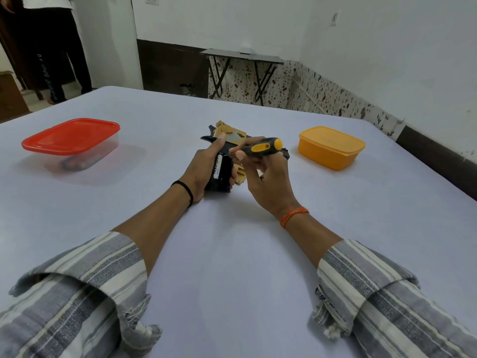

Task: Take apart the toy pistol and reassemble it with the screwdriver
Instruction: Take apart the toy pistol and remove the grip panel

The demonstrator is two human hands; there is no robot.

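A broad worktop (232, 254) under a smooth, pale lavender-grey cover fills most of the view. On its left side sits a clear container with a red lid (71, 136), some small items dimly visible inside, and on the right side, well apart from it, sits a closed orange box (331, 147). Between the two, near the middle, the black and gold toy pistol (225, 161) rests with its grip end on the cover, and both forearms with striped sleeves lie across the near part.
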